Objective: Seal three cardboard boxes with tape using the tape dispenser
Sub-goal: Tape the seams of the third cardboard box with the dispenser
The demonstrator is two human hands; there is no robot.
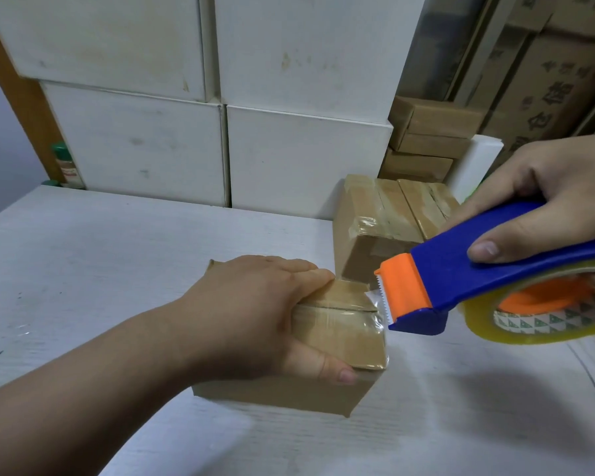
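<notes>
White woodgrain table (117,252) backed by stacked white cartons (289,97); small cardboard box (340,338) at centre, long axis left-right, clamped under left hand (255,317); blue tape dispenser (461,280) gripped in right hand (557,207), serrated end pointing left, touching box's right end.

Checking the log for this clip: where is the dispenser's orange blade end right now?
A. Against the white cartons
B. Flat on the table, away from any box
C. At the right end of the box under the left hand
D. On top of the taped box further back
C: the dispenser, in the right hand, has its blade at the right end of the box that the left hand holds down.
</notes>
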